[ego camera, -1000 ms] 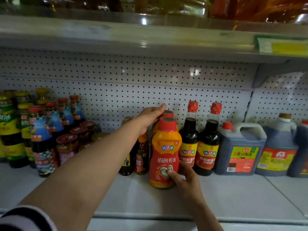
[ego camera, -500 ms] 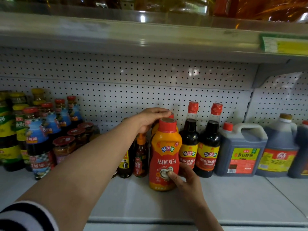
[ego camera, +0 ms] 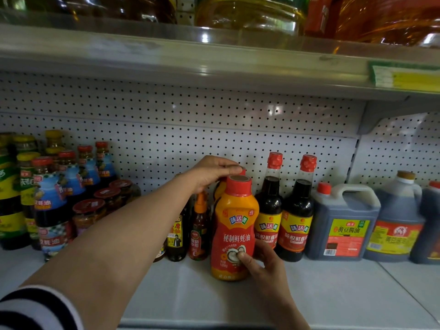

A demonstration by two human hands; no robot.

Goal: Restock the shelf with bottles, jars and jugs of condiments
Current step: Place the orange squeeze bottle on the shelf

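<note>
An orange and red oyster sauce bottle (ego camera: 234, 225) with a red cap stands upright on the grey shelf (ego camera: 321, 294). My right hand (ego camera: 264, 263) grips its lower right side, thumb on the label. Behind it stands a second bottle of the same kind (ego camera: 220, 186), mostly hidden. My left hand (ego camera: 214, 171) reaches over and pinches that rear bottle's red cap. Two dark soy sauce bottles (ego camera: 270, 208) (ego camera: 298, 213) stand right of the front bottle.
Two small sauce bottles (ego camera: 198, 225) stand left of the orange one. Jars and blue-labelled bottles (ego camera: 52, 206) crowd the left end. Dark jugs (ego camera: 342, 222) (ego camera: 397, 222) fill the right. The upper shelf (ego camera: 214, 60) overhangs; a pegboard back (ego camera: 190, 129) lies behind.
My left hand's fingers have curled down from flat over the rear cap to pinching it. The front bottle has shifted slightly back toward the row, with my right hand still on it.
</note>
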